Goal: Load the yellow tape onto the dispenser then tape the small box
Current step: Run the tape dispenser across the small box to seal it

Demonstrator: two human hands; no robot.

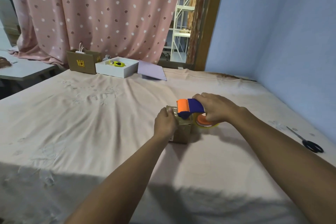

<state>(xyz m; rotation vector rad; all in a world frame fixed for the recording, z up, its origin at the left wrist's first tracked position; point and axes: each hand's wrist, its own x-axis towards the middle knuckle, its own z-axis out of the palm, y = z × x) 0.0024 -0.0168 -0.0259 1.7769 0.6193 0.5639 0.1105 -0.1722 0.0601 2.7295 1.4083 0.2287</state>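
Pink cloth, creased and faintly patterned, covers the bed that carries everything. Behind it hangs a pink curtain with white and dark spots, and a pale blue wall closes the right side. A gap between curtain and wall shows white shelving. Along the far edge of the bed sit a brown carton, a white tray with a yellow object inside, and a lilac lid leaning beside it. Black scissors lie well apart at the right edge.

Near the middle of the bed stands the small box, brown cardboard. The left hand rests against its left side, fingers curled together over the top edge, pressing down there. The right hand is closed around the dispenser, fingers wrapped over its blue body from above.

The dispenser's long axis runs roughly left to right, tilted down toward the left. Its orange roller end points left and sits on the box top, close to the left hand's fingertips. The yellow tape roll, on an orange hub, hangs at the dispenser's right end, just beside the box's right side and low over the cloth; whether it touches the cloth cannot be told.
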